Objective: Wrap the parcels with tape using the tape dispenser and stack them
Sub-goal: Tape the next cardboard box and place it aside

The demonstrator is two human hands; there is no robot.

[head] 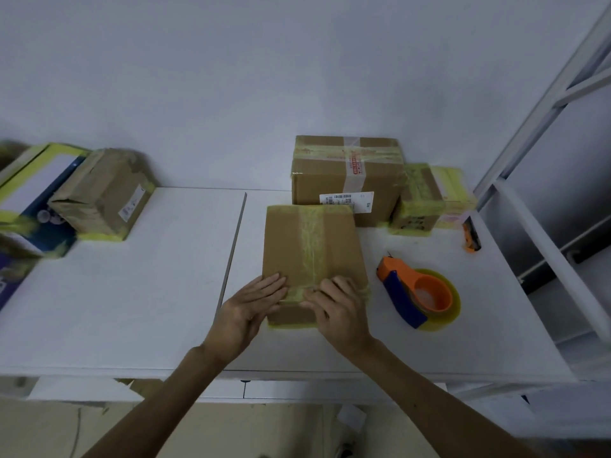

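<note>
Head view: at the far left of the bench (148, 292) a paper-wrapped parcel (102, 196) was seen lying on its side, well apart from the work.

Nearer the middle, the left hand (254, 302) was laid flat, fingers straight and released, on the near left part of the top of the brown parcel (310, 246). That parcel lay on the bench directly in front of the person, with a strip of yellowish tape run down its middle.

The right hand (337, 309) was set over the near top edge, fingers bent onto the tape end. Whether it was pinching the tape or only pressing it down could not be told.

The parcel was judged to be stiff cardboard and fairly light (its corners looked square and uncrushed). Its taped faces were likely to be slick, so it would best be taken by its two long sides, on bare cardboard.

Behind it a larger taped box (347, 173) stood against the wall. To the right, just beside the parcel, the tape dispenser (416, 292) lay on the bench, untouched by either hand.
</note>
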